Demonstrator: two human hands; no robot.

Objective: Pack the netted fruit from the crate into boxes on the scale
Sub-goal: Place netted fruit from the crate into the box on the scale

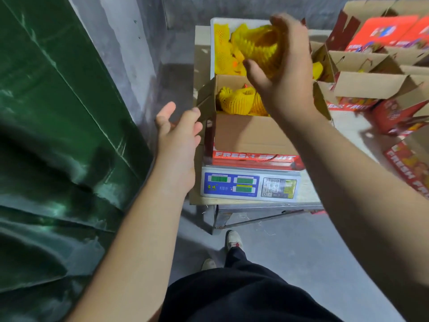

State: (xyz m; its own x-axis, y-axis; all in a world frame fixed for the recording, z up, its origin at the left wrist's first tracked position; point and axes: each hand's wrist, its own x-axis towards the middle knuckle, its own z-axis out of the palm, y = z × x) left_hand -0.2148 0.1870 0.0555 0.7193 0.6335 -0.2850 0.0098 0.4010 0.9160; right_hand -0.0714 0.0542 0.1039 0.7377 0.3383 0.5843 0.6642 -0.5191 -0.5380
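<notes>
Netted fruit [264,49] is up in the right hand [285,73], fingers and thumb curled round the yellow net, held in the air above the far end of the box [246,133]. So we're mid-transfer imo: picked from the crate [214,45], which sits just behind the box, not dropped in yet. Box sits on the scale [249,184], flaps up, w/ a few netted ones already at its far end and the near part of the floor hidden by the front wall.

Left hand [177,133] is beside the box's left flap, fingers loose and spread, holding nothing, prob about to steady that flap.

Next move: bring the fruit down and toward the near side, then let go. Needs to clear the standing flaps, esp. the right one, which is close to the wrist.

Room: green tarp [58,112] left of the box, well apart. Right of the box more cartons [376,87] crowd in near, so less swing room there.
</notes>
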